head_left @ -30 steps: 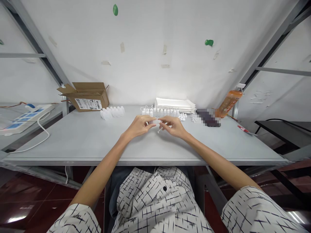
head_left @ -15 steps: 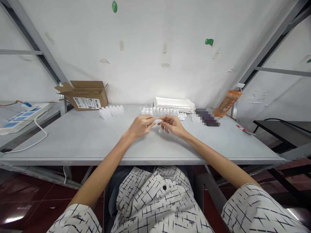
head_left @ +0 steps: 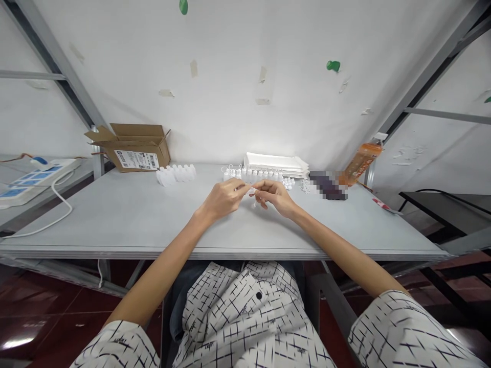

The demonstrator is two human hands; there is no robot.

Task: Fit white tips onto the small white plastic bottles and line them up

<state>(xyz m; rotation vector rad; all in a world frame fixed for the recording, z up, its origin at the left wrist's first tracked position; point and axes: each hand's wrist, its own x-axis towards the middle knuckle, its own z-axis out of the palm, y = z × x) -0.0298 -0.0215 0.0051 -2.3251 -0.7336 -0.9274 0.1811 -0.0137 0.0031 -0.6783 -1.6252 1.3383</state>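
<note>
My left hand (head_left: 226, 198) and my right hand (head_left: 275, 197) meet above the middle of the grey table (head_left: 245, 232). Between their fingertips is a small white plastic piece (head_left: 251, 191), mostly covered by the fingers. Both hands are closed in a pinch on it. A thin white bit (head_left: 255, 203) hangs below the right fingers; what it belongs to cannot be made out. Just behind the hands stands a row of small white bottle-like pieces (head_left: 264, 175), some with thin loops on top. Small white parts (head_left: 288, 183) lie in a cluster right of that row.
Translucent white pieces (head_left: 176, 174) stand left of the hands, near an open cardboard box (head_left: 138, 153). White flat packs (head_left: 276, 162) lie at the back. To the right are a blurred dark item (head_left: 328, 185) and an orange drink bottle (head_left: 360, 162). A power strip (head_left: 34, 181) lies far left.
The left hand has turned slightly, its knuckles higher, over the small white piece. The right hand stays nearly in place. The view has shifted a little.
</note>
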